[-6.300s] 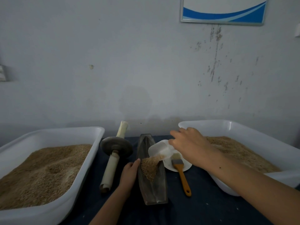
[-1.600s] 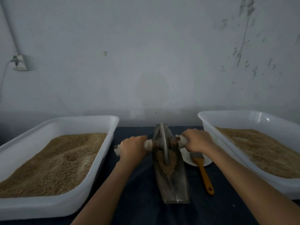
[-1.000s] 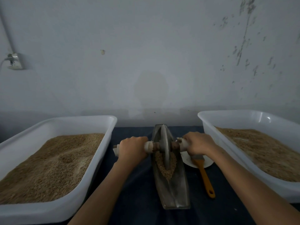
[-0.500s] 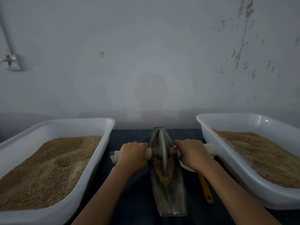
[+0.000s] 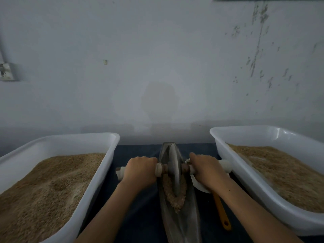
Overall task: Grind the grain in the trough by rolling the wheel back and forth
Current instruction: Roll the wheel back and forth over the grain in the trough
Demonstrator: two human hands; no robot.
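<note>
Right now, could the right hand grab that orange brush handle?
Probably not yet. The right hand grips the roller handle, so it must let go first. The brush lies just beneath that forearm beside the trough, with nothing covering its handle.

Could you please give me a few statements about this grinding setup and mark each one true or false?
1. Both hands, the left hand and the right hand, hold the wheel's handle. True.
2. The wheel lies flat on the cloth beside the trough. False: it stands on edge in the trough.
3. The grain in the trough is piled around the wheel. True.
4. Both white tubs are empty. False: the left tub and the right tub hold grain.
5. The orange brush handle lies left of the trough. False: right.
</note>
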